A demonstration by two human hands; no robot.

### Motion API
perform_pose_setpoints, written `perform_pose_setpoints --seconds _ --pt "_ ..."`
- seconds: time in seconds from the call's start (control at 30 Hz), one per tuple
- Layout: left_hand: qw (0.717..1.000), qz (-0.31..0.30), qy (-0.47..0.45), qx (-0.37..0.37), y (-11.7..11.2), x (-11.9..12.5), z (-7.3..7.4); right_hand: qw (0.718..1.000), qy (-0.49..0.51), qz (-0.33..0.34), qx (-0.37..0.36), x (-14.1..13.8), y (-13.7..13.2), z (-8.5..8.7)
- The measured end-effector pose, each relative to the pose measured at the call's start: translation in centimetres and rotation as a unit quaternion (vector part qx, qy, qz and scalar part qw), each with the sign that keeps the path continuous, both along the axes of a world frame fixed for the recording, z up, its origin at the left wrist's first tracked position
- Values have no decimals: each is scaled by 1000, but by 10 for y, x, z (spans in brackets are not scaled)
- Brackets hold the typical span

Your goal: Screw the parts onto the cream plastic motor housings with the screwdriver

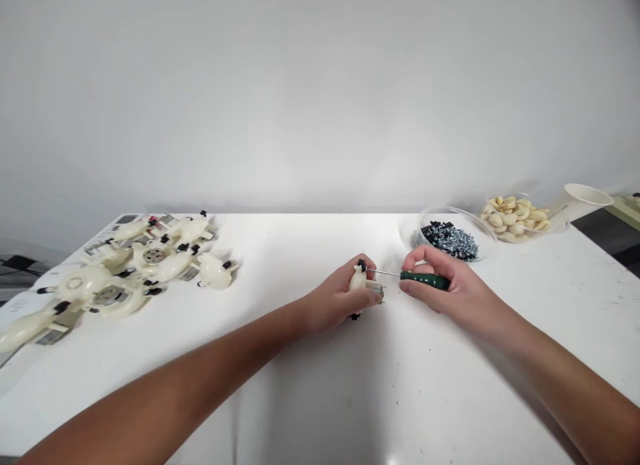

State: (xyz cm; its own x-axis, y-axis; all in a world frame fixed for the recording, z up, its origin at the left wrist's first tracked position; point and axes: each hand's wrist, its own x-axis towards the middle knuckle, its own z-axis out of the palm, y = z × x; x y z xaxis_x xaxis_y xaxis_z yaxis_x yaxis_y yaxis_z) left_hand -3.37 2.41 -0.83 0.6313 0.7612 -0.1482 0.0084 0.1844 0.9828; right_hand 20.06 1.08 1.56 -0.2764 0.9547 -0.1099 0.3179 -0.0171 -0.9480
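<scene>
My left hand (336,297) is closed around a small cream plastic part with a motor (364,283), holding it on the white table (320,385) near the middle. My right hand (445,285) grips a green-handled screwdriver (425,279), lying sideways. Its thin metal shaft points left and its tip touches the top of the cream part, beside a black piece there.
A pile of several cream plastic motor assemblies (125,268) lies at the left of the table. At the back right stand a clear bowl of screws and black bits (450,238), a clear dish of cream plastic pieces (515,217) and a white paper cup (585,198).
</scene>
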Motion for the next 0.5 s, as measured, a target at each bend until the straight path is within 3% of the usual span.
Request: perform_pose_setpoints --seconds 0.17,0.33,0.43,0.5 --pt "1000 10 -2 -29 0 -1 6 971 -106 27 212 5 -2 -2" --pt "1000 8 13 -27 1 -4 7 883 -216 70 410 10 0 -11" --pt "1000 -6 14 -18 0 -4 7 843 -248 85 470 10 -2 -13" --pt "1000 -8 16 -14 -1 -4 8 853 -240 79 457 8 -4 -14"
